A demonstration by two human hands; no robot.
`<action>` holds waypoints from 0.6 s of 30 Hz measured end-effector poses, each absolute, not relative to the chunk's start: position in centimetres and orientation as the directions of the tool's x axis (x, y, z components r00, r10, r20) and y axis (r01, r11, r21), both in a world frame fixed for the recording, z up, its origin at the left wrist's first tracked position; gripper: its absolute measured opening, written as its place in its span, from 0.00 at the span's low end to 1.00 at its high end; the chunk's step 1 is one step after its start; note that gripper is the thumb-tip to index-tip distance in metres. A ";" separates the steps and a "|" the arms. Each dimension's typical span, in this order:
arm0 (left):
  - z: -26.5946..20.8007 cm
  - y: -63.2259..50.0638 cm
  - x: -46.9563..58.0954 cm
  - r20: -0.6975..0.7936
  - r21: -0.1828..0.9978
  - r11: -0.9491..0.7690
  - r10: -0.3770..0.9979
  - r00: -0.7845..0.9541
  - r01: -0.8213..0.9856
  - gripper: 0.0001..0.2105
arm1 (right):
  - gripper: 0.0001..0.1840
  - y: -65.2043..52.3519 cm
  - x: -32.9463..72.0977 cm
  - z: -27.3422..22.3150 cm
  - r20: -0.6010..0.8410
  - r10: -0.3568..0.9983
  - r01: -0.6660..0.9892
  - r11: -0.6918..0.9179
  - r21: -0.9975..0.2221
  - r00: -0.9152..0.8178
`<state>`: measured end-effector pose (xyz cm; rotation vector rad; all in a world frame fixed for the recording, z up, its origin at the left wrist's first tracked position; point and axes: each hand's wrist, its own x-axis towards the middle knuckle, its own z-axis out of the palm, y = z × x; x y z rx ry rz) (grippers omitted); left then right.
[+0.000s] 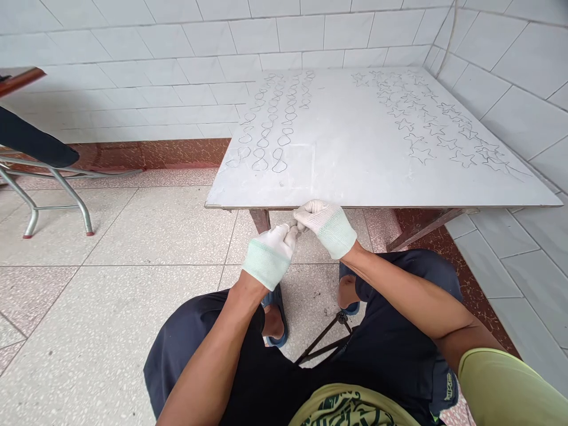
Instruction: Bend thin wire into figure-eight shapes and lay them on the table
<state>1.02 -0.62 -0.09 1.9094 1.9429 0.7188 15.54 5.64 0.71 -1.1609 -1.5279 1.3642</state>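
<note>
Head view: the left hand (274, 247), in a white knit glove with a mint-green cuff, meets the right hand (320, 220), gloved alike, just off the near edge of the white, flat-topped bench (355, 160), presumably so 2 sets of fingertips can work at 1 spot. Both grips are narrow, fingertips pinched; whether anything lies between cannot be told. On the bench, thin grey figure-eight loops (289, 110) form columns at left and thin grey star outlines (437, 128) cluster at right, apparently keeping the 2 kinds apart.
</note>
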 end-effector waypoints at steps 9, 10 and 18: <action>3.5 -0.7 -1.2 -0.042 0.827 0.114 0.989 -0.142 0.550 0.22 | 0.16 4.9 15.7 1.7 0.056 0.964 0.474 0.178 -0.862 -0.261; 3.2 -0.5 -1.3 -0.093 0.832 0.154 0.986 -0.140 0.533 0.21 | 0.15 4.9 15.7 1.6 0.053 0.959 0.500 0.191 -0.845 -0.278; 0.8 0.5 -1.8 -0.176 0.935 0.186 0.983 -0.059 0.301 0.14 | 0.10 4.4 15.0 0.9 0.033 0.949 0.459 0.182 -0.869 -0.315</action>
